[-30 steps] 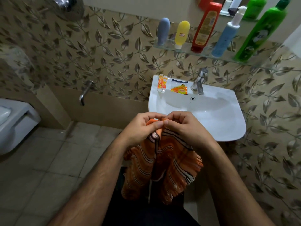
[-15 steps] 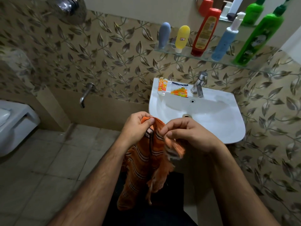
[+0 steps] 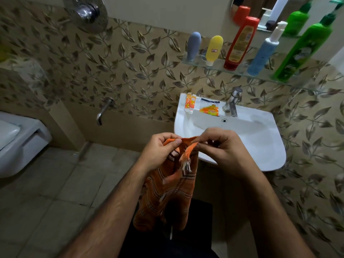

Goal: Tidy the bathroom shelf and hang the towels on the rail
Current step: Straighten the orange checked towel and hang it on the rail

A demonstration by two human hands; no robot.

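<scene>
- Toilet [image 3: 16,144]: white, at 9 o'clock by the left edge, on the tiled floor [image 3: 55,192].
- Wall spout [image 3: 103,110]: chrome, low on the leaf-patterned wall, at 10 o'clock from the hands.
- Left hand [image 3: 158,151]: grip closed, thumb and curled fingers pinching the top edge of the towel.
- Towel [image 3: 167,192]: orange with dark stripes and a fringed end, hanging from both hands at frame centre, in front of the washbasin; not on a rail.
- Right hand [image 3: 221,149]: grip narrow, fingertips pinching the towel's upper corner just beside the left hand.
- Washbasin [image 3: 260,146]: white, at 1 o'clock from the hands; two small tubes [image 3: 189,105], an orange packet [image 3: 209,109] and a chrome tap [image 3: 232,103] on its back rim.
- Glass shelf [image 3: 242,71]: at 1 o'clock, above the washbasin; carries a grey tube [image 3: 193,45], yellow tube [image 3: 214,49], red bottle [image 3: 240,43], blue pump bottle [image 3: 264,53] and green bottle [image 3: 305,51], all standing.
</scene>
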